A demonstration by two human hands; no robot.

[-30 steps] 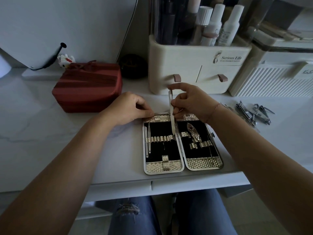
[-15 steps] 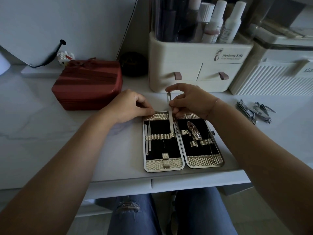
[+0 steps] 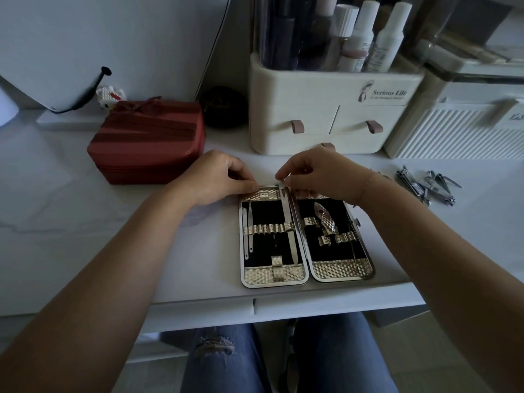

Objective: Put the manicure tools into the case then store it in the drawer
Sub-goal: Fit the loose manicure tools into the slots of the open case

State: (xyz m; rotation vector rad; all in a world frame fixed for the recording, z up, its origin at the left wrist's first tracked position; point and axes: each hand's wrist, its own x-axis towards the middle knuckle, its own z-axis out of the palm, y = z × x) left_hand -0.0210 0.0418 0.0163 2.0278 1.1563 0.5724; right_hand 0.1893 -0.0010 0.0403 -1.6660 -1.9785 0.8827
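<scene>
The gold-trimmed manicure case point(image 3: 307, 275) lies open flat near the desk's front edge, its black lining showing. My right hand point(image 3: 320, 173) pinches the top end of a long metal nail file point(image 3: 288, 222), which lies through the elastic band at the right side of the left half. My left hand point(image 3: 218, 177) holds the case's top left corner with curled fingers. Two thin tools point(image 3: 247, 231) sit in the left half's band. A gold patterned tool point(image 3: 324, 218) sits in the right half. Several loose clippers and nippers point(image 3: 425, 184) lie on the desk to the right.
A cream organiser point(image 3: 329, 117) with small drawers and bottles stands behind the case, a white ribbed box point(image 3: 459, 129) to its right. A red ribboned box point(image 3: 147, 143) sits at the left. A desk drawer front point(image 3: 255, 306) runs below the desk edge, above my knees.
The nail file has slid down from upright above the case into the band of the left half. My right hand came down with it. My left hand stayed on the corner.
</scene>
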